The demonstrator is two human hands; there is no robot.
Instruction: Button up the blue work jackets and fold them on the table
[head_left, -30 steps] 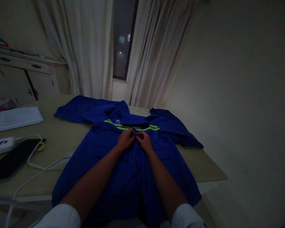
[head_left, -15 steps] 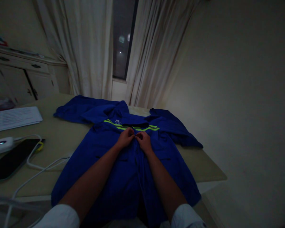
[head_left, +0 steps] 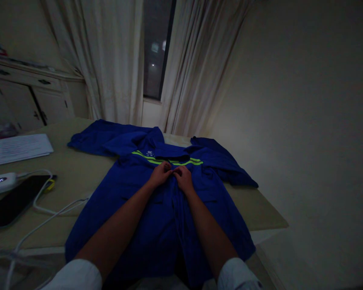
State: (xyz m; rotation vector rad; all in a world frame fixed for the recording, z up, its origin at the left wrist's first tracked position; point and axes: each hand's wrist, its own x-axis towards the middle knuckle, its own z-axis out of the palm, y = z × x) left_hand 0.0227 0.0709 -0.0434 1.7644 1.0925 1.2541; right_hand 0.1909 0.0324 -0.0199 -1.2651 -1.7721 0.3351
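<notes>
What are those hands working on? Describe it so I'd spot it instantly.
On the beige table before the curtained window lies a blue work jacket, spread flat, collar toward the window. The left hand and right hand meet at its front below the collar. Yellow-green chest stripes set it apart from the white papers and dark phone beside it.

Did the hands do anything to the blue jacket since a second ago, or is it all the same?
Hardly anything. The left hand and right hand still pinch the front of the blue jacket just below its yellow stripe, fingers meeting in the middle. Nothing was grabbed or let go. The jacket, the phone and the white cable lie on the table as before.
</notes>
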